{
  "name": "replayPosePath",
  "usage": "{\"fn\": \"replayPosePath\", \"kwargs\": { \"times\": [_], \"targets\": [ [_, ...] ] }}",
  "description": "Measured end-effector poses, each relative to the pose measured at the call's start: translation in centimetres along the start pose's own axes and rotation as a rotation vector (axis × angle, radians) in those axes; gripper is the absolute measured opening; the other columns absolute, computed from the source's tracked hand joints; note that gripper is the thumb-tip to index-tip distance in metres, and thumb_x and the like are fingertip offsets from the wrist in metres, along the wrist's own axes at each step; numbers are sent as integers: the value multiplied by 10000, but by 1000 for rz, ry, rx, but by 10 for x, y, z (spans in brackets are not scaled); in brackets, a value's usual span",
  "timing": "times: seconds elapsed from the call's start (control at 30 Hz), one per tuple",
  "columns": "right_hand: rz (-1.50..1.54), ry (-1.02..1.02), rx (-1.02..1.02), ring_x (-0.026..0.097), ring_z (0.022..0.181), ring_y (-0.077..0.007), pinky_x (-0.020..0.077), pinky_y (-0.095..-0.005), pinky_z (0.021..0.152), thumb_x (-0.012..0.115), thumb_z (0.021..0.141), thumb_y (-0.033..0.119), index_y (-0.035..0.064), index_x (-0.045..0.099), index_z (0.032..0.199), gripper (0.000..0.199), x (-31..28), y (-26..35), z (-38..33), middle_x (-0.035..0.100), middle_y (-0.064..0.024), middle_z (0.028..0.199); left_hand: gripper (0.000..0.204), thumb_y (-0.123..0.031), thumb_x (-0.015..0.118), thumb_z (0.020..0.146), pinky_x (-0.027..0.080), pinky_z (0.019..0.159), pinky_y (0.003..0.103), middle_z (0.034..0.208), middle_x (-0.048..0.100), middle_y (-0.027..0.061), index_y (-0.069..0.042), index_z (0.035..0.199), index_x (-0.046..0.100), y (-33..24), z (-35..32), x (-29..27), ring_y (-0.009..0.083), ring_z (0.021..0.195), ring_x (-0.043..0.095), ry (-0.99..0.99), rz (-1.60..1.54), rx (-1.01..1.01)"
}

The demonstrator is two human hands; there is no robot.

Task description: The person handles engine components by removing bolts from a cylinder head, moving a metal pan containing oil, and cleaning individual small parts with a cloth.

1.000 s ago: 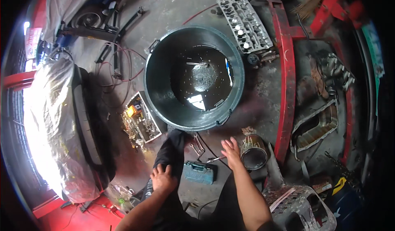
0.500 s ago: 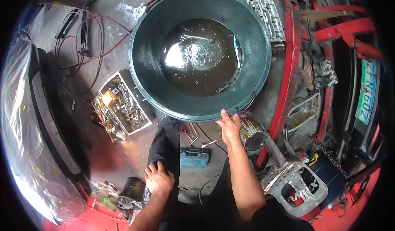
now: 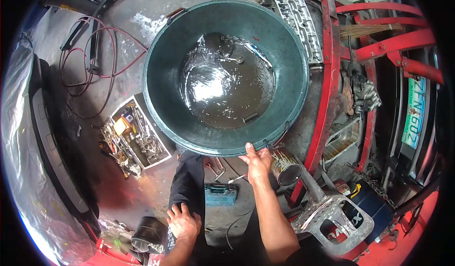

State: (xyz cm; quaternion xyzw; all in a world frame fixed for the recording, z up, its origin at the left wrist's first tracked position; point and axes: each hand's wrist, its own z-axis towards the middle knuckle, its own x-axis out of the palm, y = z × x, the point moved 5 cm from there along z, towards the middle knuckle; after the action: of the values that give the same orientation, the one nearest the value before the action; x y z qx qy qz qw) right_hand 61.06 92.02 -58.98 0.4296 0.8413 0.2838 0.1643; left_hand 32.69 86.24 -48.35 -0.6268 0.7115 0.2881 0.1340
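Here, on the floor [image 3: 151, 192], the wide tub [image 3: 163, 90] stands close in front, likely for easy reach. On the left leg [image 3: 188, 180] rests the left hand [image 3: 184, 222], open, probably for support; the right hand [image 3: 258, 165] grips the tub's near rim [image 3: 215, 152], perhaps to steady it.

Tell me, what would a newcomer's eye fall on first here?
The huge dark green tub in the middle, with murky, glinting liquid in its bottom; the right hand holds its near rim. Next, the white-edged box of jumbled tools at lower left, and the red metal frame at right.
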Motion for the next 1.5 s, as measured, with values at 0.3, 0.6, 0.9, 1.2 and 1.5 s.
{"fn": "replayPosePath", "kwargs": {
  "times": [0.3, 0.6, 0.9, 1.2, 1.5],
  "targets": [
    [12, -83, -59, 632, 778, -177, 600, -372, 633, 705, 894, 70, -2, 530, 1087, 271, 22, 1, -14, 628, -112, 1022, 579, -363, 620, 777, 424, 990, 465, 1317, 516, 196, -77, 1278, 574, 5, 4, -4, 368, 1173, 497, 73, -30, -2],
    [118, -576, 306, 588, 1072, -260, 510, -465, 756, 724, 690, 70, 124, 509, 1216, 571, -34, -104, 61, 597, -30, 1179, 522, -344, 664, 730, 459, 933, 478, 1176, 540, 178, -70, 1171, 603, 18, 7, 3, 372, 1123, 514, -38, -37, 38],
    [443, -89, 408, 603, 950, -269, 488, -466, 942, 627, 610, 25, 84, 625, 893, 289, -84, -196, 112, 626, -62, 956, 552, -329, 659, 719, 467, 901, 500, 1208, 550, 220, -47, 1188, 594, 19, 8, 4, 403, 1070, 541, -59, -51, 93],
    [552, -19, 423, 582, 967, -267, 444, -455, 973, 637, 595, 51, 120, 597, 732, 159, -117, -230, 107, 629, -45, 927, 589, -328, 684, 721, 467, 949, 495, 1236, 547, 207, -61, 1240, 605, 2, 9, -5, 387, 1154, 520, -27, 20, 89],
    [622, -23, 513, 577, 954, -296, 466, -465, 944, 604, 620, 72, 70, 600, 833, 212, -150, -257, 112, 606, -92, 920, 591, -341, 665, 743, 475, 947, 496, 1246, 546, 210, -80, 1267, 581, -1, 7, 5, 387, 1165, 518, -3, 104, 85]
  ]
}}
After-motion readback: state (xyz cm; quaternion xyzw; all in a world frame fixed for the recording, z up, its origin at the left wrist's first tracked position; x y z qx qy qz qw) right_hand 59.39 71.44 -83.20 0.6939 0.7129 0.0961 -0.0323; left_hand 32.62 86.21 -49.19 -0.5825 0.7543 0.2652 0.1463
